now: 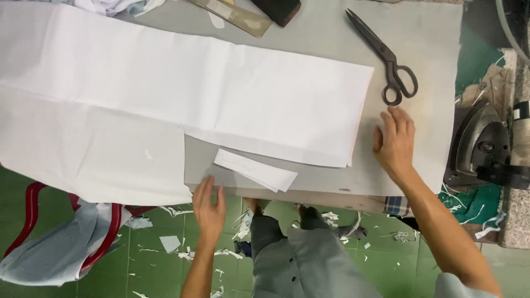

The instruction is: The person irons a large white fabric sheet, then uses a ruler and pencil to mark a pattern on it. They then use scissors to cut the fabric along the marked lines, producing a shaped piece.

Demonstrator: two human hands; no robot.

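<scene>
Closest to me, at the near edge of the desk (331,190), my left hand (208,207) lies flat with its grip spread and holding nothing, fingertips touching the edge just below a small white paper strip (255,170). That strip lies slantwise on the bare grey top, apart from the hand by a sliver, and partly under the lower edge of the big white fabric sheet (221,94).

My right hand (395,144) is further in, flat on the desk, fingers spread and empty, just beside the sheet's right edge but not on it. Dark scissors (386,58) lie beyond it, handles near my fingertips, blades pointing away to the far left, shut.

The sheet covers most of the desk and hangs over the left side; a second layer (94,154) droops over the near-left edge. It looks fairly smooth, with faint fold lines.

To do this well, I judge: keep both palms flat and sweep outward from the centre so the layers don't creep. The overhanging left part will drag the cloth, so hold it down before shifting anything. Keep the strip clear of the sheet's edge, it slides easily. If reaching for the scissors, lift by the handles, blades away from the fabric.

Far edge: a flat ruler-like bar (232,15) and a dark block (279,10). At right, a metal machine (480,146). Scraps litter the green floor (165,259).
</scene>
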